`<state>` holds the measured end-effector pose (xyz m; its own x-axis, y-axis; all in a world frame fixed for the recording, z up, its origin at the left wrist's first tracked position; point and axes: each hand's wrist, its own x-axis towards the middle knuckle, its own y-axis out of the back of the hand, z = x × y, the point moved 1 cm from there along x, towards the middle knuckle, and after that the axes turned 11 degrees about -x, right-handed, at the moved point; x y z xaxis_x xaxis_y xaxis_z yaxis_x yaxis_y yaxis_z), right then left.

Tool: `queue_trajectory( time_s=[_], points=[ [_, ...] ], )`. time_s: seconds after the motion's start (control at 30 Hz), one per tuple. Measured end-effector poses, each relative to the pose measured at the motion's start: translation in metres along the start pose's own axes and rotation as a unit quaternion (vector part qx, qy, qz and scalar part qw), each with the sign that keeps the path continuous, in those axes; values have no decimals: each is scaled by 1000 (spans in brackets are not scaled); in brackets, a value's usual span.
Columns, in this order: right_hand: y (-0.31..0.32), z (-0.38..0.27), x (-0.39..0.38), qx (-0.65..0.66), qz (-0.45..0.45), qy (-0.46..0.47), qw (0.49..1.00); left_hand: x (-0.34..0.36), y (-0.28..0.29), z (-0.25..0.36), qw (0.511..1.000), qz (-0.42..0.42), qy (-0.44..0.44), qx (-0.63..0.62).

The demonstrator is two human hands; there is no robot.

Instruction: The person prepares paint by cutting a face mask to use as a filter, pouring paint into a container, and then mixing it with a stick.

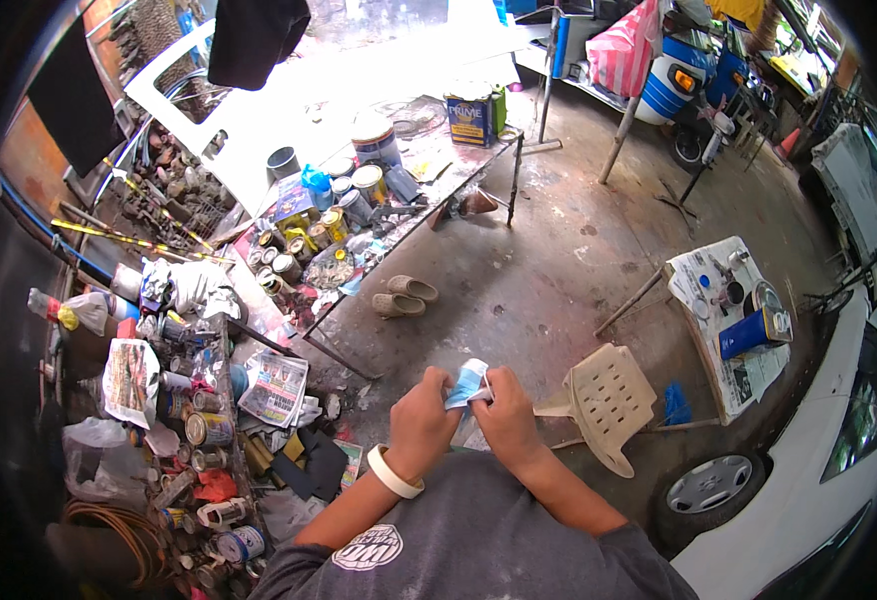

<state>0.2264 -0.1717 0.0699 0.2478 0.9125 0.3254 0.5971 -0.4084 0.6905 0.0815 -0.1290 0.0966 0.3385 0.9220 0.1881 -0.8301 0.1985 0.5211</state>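
In front of my chest, both hands hold a small folded piece of light-blue and white material [469, 384] that looks like a disposable face mask. My left hand [425, 418], with a cream wristband [395, 474] above it, is closed on the left side of the piece. On the right side, my right hand [508, 412] pinches it between thumb and fingers. The middle of the piece shows between the hands, while its edges are hidden under my fingers.
A beige plastic chair [611, 402] stands right, by a newspaper-covered table [711, 352] carrying a blue can [754, 333]. Paint cans [370, 182] crowd the bench at upper left. Sandals [399, 304] lie on the floor. A white car [799, 480] flanks the right; cluttered shelving [225, 385] runs left.
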Motion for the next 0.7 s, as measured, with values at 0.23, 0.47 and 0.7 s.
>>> queue_trajectory(
  time_s=[0.23, 0.47, 0.7],
  points=[
    [-17, 17, -2, 19, -95, -70, 993, 0, -16, -19, 986, -128, 20, 109],
    [58, -3, 0, 160, -362, 82, 915, -14, 61, 19, 919, -377, -81, 82],
    [48, 6, -27, 656, -365, -145, 644, -25, 55, 22, 675, -373, 248, -586]
  ],
)
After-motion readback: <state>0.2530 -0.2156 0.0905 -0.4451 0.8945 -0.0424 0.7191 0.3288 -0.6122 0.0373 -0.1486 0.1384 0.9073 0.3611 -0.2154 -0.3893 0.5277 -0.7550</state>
